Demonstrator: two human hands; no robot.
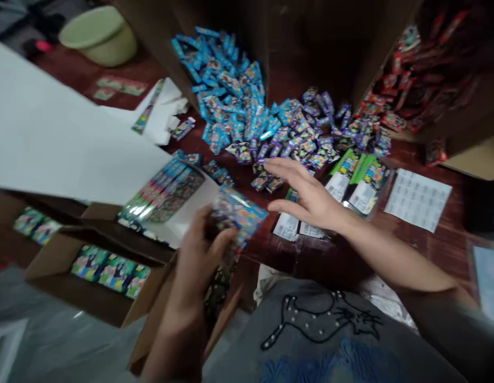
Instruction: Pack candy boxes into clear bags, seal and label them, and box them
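Observation:
My left hand [202, 250] is closed around a bunch of small wrapped packets [244, 213] with a blue, colourful print, held above the table's front edge; the far part of the bunch is blurred. My right hand [306, 194] hovers to the right with fingers stretched and thumb apart, nothing between them. Its fingertips are near a heap of purple-wrapped packets [306, 138]. Below and beyond that hand lie green-and-black printed bags [366, 186] with white labels. Blue-wrapped packets [231, 101] are piled behind, running into the purple ones.
Red-wrapped packets [406, 96] fill the right back. A label sheet [418, 199] lies at right. To the left are a white board [71, 127], printed strips [162, 191] and a cardboard box [55, 255] holding green packs. A pale green basin [99, 34] stands at back left.

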